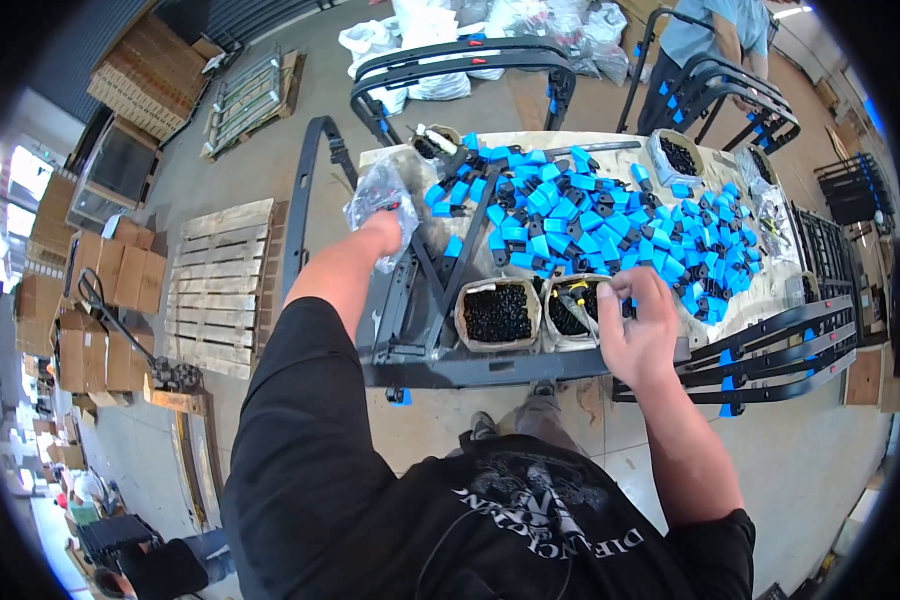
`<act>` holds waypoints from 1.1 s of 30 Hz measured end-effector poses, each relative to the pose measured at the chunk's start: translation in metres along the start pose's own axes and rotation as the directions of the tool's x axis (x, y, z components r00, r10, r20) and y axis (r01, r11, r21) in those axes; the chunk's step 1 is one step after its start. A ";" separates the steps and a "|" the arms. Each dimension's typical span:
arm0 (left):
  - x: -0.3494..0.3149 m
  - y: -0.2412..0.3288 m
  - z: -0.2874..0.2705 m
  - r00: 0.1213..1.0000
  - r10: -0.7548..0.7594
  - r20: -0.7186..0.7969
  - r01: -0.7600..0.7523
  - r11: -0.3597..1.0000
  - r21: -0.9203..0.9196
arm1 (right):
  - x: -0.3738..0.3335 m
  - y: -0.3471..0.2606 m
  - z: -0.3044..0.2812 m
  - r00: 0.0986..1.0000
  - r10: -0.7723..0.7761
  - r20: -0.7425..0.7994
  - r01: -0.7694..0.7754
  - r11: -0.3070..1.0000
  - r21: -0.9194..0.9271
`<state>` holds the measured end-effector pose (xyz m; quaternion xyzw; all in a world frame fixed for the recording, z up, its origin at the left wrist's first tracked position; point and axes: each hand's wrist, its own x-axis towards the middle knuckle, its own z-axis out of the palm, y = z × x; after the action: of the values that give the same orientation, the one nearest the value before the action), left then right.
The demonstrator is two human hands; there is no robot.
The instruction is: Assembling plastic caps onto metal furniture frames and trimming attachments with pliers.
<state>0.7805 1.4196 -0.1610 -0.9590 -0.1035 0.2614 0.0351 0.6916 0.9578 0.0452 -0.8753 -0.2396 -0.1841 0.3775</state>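
Note:
My left hand [382,232] reaches into a clear plastic bag [378,190] at the table's left end, and its fingers are hidden there. A bit of red shows beside them. My right hand [642,325] is raised at the near edge, fingers curled toward the thumb in a pinch. Whatever they may hold is too small to make out. Just left of it, yellow-handled pliers [577,294] lie on a bag of small black parts [560,322]. A second open bag of black parts [497,312] stands beside that one. A black metal frame [460,373] runs along the near and left sides.
Many blue-and-black plastic pieces [570,215] are heaped across the table [770,285]. More black frames [460,62] stand behind it and at right [770,350]. A co-worker [705,50] stands at the far right. A wooden pallet [220,280] lies on the floor at left.

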 end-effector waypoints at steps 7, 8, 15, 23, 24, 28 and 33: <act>0.033 0.030 -0.008 0.972 -0.225 0.066 0.235 0.943 -0.235 | 0.006 0.010 -0.003 0.994 0.049 0.094 -0.056 0.996 0.070; 0.039 0.026 0.000 0.968 -0.252 0.011 0.248 0.942 -0.224 | 0.006 0.009 -0.001 0.991 0.069 0.113 -0.077 0.995 0.071; 0.034 0.020 0.014 0.974 -0.157 -0.161 0.117 0.964 -0.237 | 0.014 0.004 -0.003 0.972 0.108 0.211 -0.124 0.990 0.062; -0.033 0.041 -0.065 0.964 0.062 -0.259 -0.086 0.993 -0.079 | 0.004 0.001 -0.007 0.989 0.076 0.125 -0.084 0.995 0.060; -0.057 0.055 -0.089 0.962 0.074 -0.262 -0.095 0.993 -0.069 | 0.003 0.001 -0.010 0.989 0.070 0.133 -0.079 0.995 0.063; -0.178 0.113 -0.169 0.860 0.349 -0.372 -0.427 0.892 -0.150 | -0.001 0.006 -0.009 0.992 0.063 0.111 -0.068 0.997 0.043; -0.301 0.148 -0.142 0.365 0.538 -0.760 -0.825 0.564 0.004 | -0.003 0.007 -0.008 0.994 0.044 0.104 -0.048 0.998 0.030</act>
<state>0.6260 1.2084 0.0917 -0.9177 0.2865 -0.1507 -0.2302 0.6915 0.9467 0.0450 -0.8827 -0.2415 -0.1261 0.3830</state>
